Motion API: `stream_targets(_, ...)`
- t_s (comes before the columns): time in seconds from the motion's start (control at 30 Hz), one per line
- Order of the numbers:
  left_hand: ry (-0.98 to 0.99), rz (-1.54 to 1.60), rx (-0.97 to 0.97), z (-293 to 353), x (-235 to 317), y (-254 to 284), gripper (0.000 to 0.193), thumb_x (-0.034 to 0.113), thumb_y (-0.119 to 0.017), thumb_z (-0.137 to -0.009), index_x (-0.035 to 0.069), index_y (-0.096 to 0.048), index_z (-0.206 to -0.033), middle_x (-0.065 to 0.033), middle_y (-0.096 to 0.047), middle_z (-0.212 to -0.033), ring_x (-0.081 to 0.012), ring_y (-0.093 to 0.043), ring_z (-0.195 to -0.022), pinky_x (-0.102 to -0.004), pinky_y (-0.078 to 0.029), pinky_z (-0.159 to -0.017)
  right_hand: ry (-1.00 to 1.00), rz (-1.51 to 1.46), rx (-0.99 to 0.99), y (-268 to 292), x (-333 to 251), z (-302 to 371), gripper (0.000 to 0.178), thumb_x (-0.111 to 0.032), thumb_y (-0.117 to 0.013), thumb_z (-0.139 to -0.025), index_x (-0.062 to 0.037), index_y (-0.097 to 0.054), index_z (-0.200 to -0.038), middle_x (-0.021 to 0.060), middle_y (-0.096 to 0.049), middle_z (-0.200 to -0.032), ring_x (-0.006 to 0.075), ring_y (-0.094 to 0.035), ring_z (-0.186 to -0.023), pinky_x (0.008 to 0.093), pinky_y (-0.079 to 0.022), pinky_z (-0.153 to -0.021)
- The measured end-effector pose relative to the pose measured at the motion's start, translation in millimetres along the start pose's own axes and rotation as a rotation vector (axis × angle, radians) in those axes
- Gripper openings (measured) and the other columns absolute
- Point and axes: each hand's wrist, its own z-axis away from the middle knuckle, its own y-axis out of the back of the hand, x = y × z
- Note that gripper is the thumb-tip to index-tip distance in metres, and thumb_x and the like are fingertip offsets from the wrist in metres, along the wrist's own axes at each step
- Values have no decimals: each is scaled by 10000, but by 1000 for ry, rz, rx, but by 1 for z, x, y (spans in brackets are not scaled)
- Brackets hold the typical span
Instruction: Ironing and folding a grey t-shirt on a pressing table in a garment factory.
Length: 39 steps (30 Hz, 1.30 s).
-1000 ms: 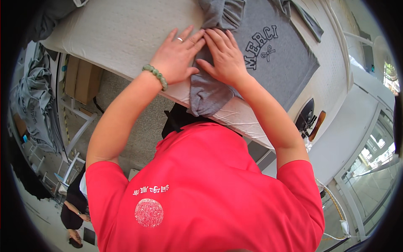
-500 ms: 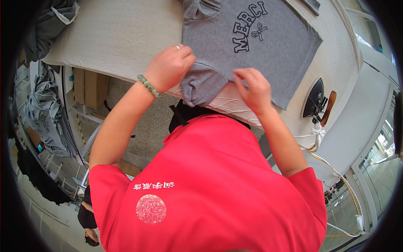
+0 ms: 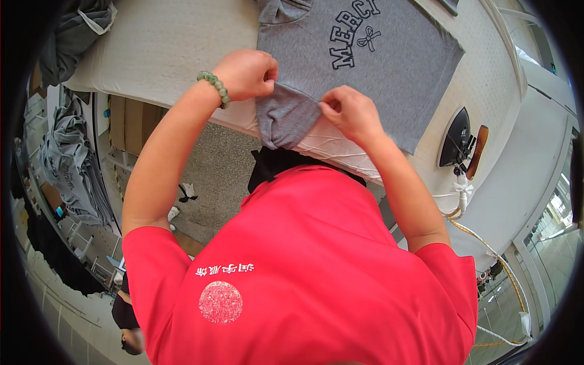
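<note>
A grey T-shirt (image 3: 401,73) with dark outlined lettering and a bow motif lies spread on the pale padded ironing table (image 3: 176,55). Its near sleeve (image 3: 286,115) hangs partly over the table's front edge. At the left end of the sleeve seam, my left hand (image 3: 246,74), with a green bead bracelet on the wrist, pinches the fabric. My right hand (image 3: 350,112) pinches the same seam at its right end, thumb against fingers. The sleeve's cloth sags in folds between the two hands.
An iron (image 3: 455,139) with a wooden handle rests at the table's right, its hose and cord (image 3: 486,243) trailing down. Dark grey cloth (image 3: 76,42) is heaped at the far left. Grey garments (image 3: 73,164) hang on a rack, near cardboard boxes (image 3: 135,125). Another person (image 3: 125,313) is at lower left.
My right hand has moved left and closed on the sleeve seam. My left hand has shifted slightly up and left. The shirt has slid a little to the left.
</note>
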Motion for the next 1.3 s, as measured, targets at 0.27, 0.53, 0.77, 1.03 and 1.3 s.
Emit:
stream_targets(0.27,0,-169,14,1,10,-7,86,147,-643,-821,72,-685,-829,-125,-703,-874,-340,-683,-841,-464,-558,-754,12,104,-4,-3,-3,-8,146,-206,-763,-870,-66,-733,-898,81,-697,-820,263,-709,-734,398,-576,-684)
stream_targets(0.53,-2,-243,64,-3,13,-15,115,185,-699,-842,72,-694,-865,-106,-696,-904,-334,-679,-909,-456,-555,-792,-121,-34,-209,16,-13,-17,167,-220,-761,-854,-59,-717,-871,97,-693,-819,313,-705,-765,446,-576,-705)
stream_targets(0.77,68,-74,308,18,10,-36,253,294,-811,-838,69,-695,-855,-88,-686,-975,-306,-662,-1008,-454,-547,-822,41,231,-37,-4,-20,-18,184,-224,-741,-847,-52,-717,-909,100,-693,-846,337,-703,-807,463,-575,-753)
stream_targets(1.03,591,165,834,28,39,-75,255,255,-841,-837,66,-686,-911,-83,-689,-937,-293,-681,-894,-424,-547,-767,486,348,8,-13,-49,-87,458,-339,-692,-925,-80,-645,-1300,118,-608,-1393,316,-564,-1307,469,-446,-1103)
stream_targets(1.3,663,1040,707,37,19,-83,246,129,-803,-862,55,-663,-1050,-100,-708,-950,-277,-694,-818,-382,-554,-745,736,470,36,-23,-37,-127,712,-434,-589,-1021,-53,-407,-1594,128,-386,-1669,287,-341,-1553,475,-234,-1289)
